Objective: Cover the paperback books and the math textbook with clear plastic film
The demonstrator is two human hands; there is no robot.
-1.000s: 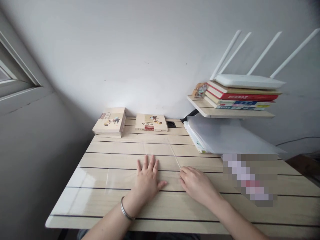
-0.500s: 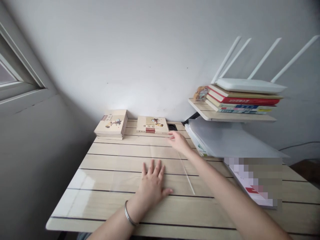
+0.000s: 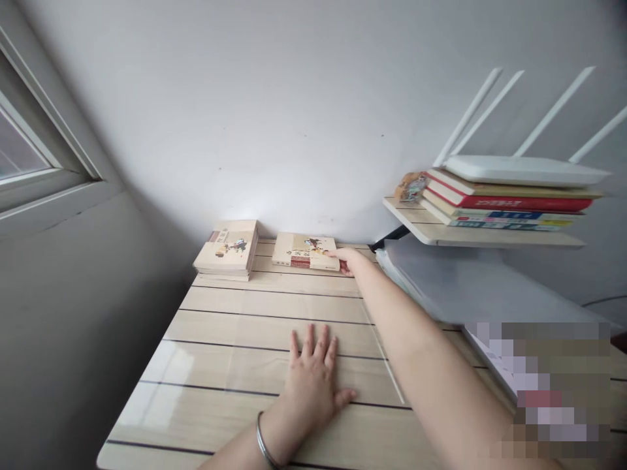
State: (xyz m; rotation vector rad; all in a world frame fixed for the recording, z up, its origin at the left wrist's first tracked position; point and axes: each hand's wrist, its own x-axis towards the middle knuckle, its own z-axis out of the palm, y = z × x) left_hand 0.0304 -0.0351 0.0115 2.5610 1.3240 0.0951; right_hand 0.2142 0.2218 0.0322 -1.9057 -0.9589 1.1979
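Note:
My left hand lies flat on the wooden table, fingers spread, a metal bangle on the wrist. It rests on a clear plastic sheet that covers part of the tabletop. My right hand is stretched to the back of the table, its fingers closing on the right edge of a thin beige book that lies flat by the wall. A stack of similar beige books sits to the left of it.
A small shelf at the right carries several books and a white router with antennas. Below it lies a pile of white folders. A window frame is at the left.
My right hand left the plastic sheet near the table's middle and reached forward to the thin beige book at the back. The left hand stayed flat. The view shifted a little left.

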